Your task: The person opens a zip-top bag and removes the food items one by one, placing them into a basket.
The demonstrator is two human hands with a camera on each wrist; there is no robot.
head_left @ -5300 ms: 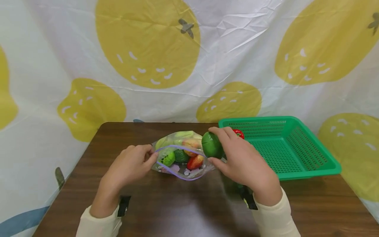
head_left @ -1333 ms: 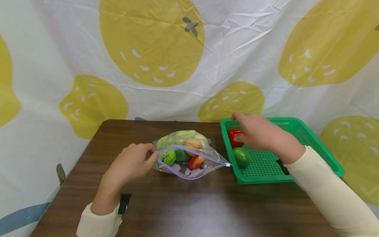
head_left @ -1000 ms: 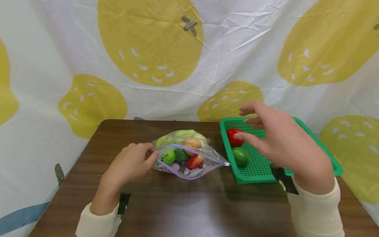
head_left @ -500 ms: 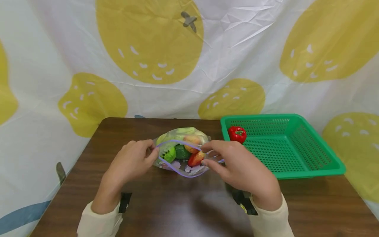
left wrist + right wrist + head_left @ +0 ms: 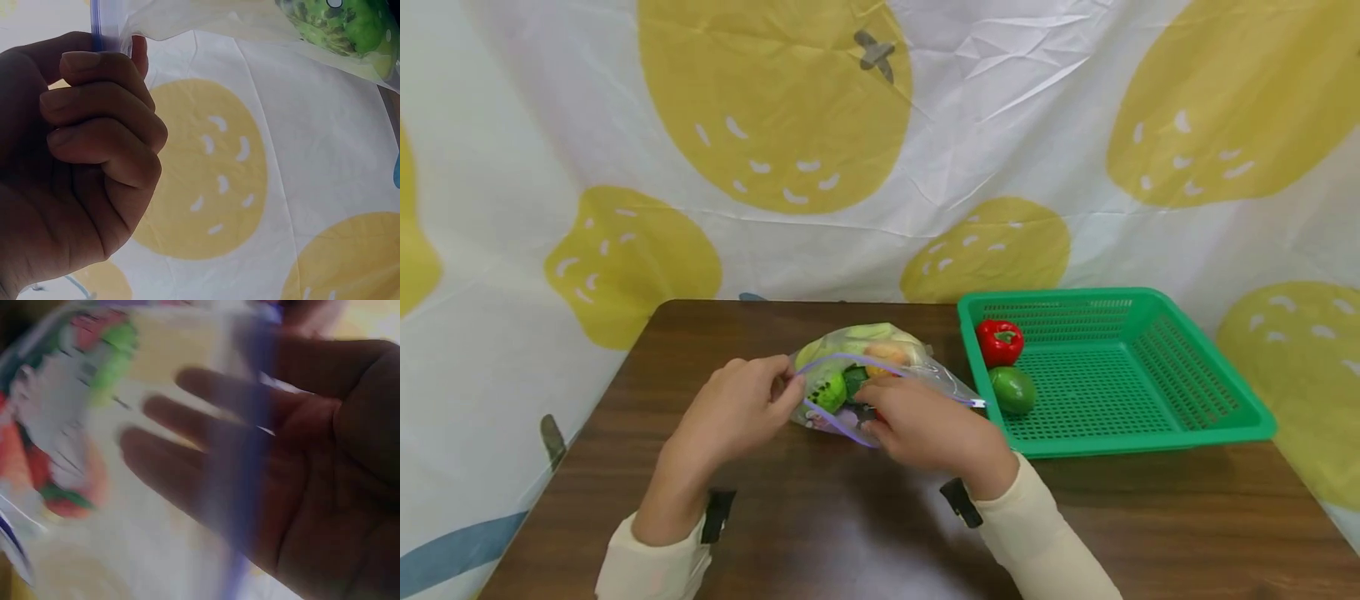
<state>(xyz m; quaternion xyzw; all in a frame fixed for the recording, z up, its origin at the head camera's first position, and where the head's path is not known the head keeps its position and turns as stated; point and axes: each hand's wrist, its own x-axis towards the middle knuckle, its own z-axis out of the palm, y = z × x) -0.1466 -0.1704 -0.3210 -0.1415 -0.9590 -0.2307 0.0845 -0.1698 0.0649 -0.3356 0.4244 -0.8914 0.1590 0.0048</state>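
A clear zip bag (image 5: pixel 951 385) with a purple zip edge lies on the table, its mouth gaping. Through it show a bright green spotted vegetable (image 5: pixel 829 392), a dark green one (image 5: pixel 854 380), an orange-red fruit (image 5: pixel 887 353) and pale green produce behind. My left hand (image 5: pixel 730 417) pinches the left end of the purple edge between thumb and index finger, the other fingers curled. At the bag's mouth, my right hand (image 5: pixel 928 429) reaches in and covers the red fruit. In the right wrist view its fingers (image 5: pixel 175 456) are fairly straight, seen blurred through the film.
To the right stands a green plastic basket (image 5: pixel 1150 446), close to the bag's white slider (image 5: pixel 977 403). Along its left side lie a red bell pepper (image 5: pixel 1000 342) and a smooth green fruit (image 5: pixel 1012 390). A lemon-print cloth (image 5: pixel 820 258) hangs behind the brown table (image 5: pixel 820 517).
Earlier my right hand held a green fruit over the bag; a similar one now lies in the basket. The right hand went from the basket back left into the bag's mouth. The left stayed put.
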